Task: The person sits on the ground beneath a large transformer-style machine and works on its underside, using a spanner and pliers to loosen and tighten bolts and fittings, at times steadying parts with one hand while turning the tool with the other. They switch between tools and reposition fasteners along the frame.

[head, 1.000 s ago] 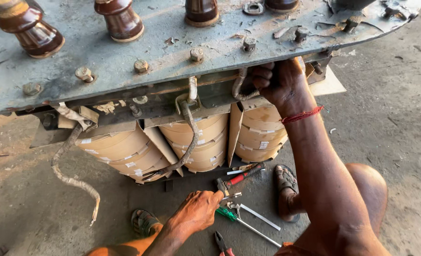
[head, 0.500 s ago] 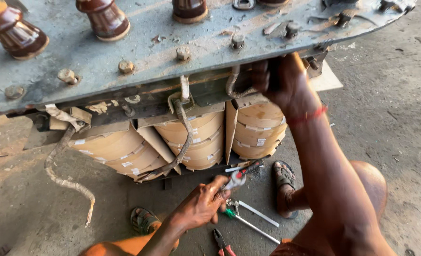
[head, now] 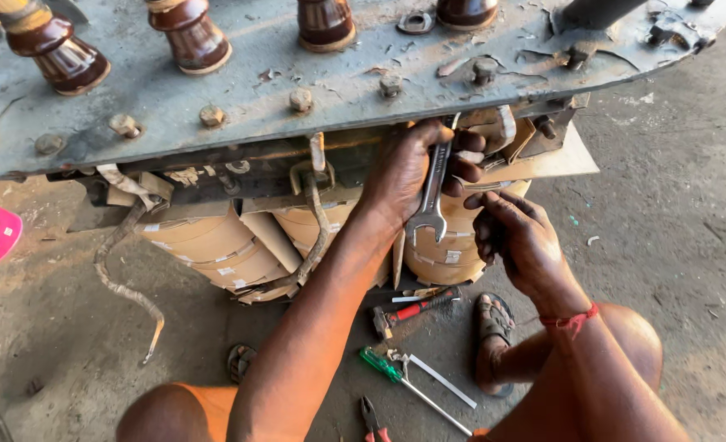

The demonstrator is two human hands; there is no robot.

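Spanner (head: 432, 190) — left hand (head: 404, 168) (gripped)

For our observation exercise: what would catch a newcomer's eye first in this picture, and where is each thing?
At centre, the left hand grips a steel spanner under the edge of a big grey bolted metal plate. The right hand hovers just beside it. Brown ribbed insulators line the plate's top, tan wound coils hang beneath, and a green-handled screwdriver lies on the floor below.

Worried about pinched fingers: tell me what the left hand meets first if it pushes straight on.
Likely the underside of the grey metal plate: the left hand, gripping a wrench, points up under its edge. Depth is unclear.
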